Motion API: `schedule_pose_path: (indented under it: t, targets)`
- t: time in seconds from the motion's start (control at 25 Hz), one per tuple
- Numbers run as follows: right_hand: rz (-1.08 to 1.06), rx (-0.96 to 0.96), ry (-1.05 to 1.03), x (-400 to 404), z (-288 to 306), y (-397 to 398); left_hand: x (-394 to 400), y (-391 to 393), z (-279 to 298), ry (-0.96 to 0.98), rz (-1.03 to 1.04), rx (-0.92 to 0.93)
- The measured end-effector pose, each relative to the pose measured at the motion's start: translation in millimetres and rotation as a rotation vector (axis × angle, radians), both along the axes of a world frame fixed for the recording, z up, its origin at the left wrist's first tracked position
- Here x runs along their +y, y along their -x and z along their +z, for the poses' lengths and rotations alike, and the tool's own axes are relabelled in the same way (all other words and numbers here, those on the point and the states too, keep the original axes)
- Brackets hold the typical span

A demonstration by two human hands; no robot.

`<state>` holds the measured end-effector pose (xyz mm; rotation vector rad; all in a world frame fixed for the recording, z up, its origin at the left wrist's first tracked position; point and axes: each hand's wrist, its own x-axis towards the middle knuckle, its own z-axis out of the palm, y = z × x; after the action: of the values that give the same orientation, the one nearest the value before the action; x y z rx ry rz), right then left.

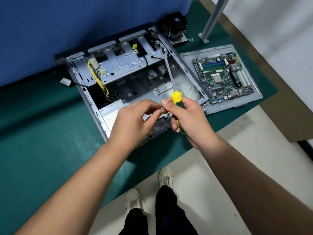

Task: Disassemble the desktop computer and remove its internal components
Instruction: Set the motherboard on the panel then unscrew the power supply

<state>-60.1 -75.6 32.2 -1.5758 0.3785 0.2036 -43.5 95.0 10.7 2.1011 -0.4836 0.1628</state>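
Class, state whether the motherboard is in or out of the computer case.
Out. The motherboard lies on a grey panel beside the open case.

a green-topped bench (42,133) carries the opened computer case (118,72) against a blue partition. just right of the case lies a grey side panel (237,102) bearing the motherboard (223,77). a cpu cooler (176,29) sits behind, near loose screws (190,40).
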Motion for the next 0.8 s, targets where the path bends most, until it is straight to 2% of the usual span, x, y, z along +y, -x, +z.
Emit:
schedule_pose_path:
  t: [0.2, 0.36, 0.52, 0.64, 0.72, 0.8]
  targets:
    - [-0.006, 0.13, -0.073, -40.1, 0.8, -54.0, -30.4, -60.2, -1.2, -0.142, -0.064, -0.165]
    - [-0.053, 0.171, -0.101, -72.9, 1.0, -99.5, -57.9, -121.4, -6.3, -0.206, -0.147, -0.161]
    - [-0.15, 0.103, 0.082, -130.7, -6.3, -169.5, -77.7, -230.8, -17.6, -0.435, -0.083, -0.194]
    - [-0.24, 0.085, 0.229, -174.5, -29.5, -224.6, -75.1, -294.0, -32.1, -0.701, 0.068, 0.018]
    - [-0.283, 0.089, 0.34, -197.9, -51.6, -263.3, -72.9, -310.1, -47.2, -0.765, 0.093, 0.064]
    - [-0.299, 0.097, 0.445, -215.1, -74.6, -302.3, -72.2, -311.4, -55.1, -0.732, 0.127, 0.01]
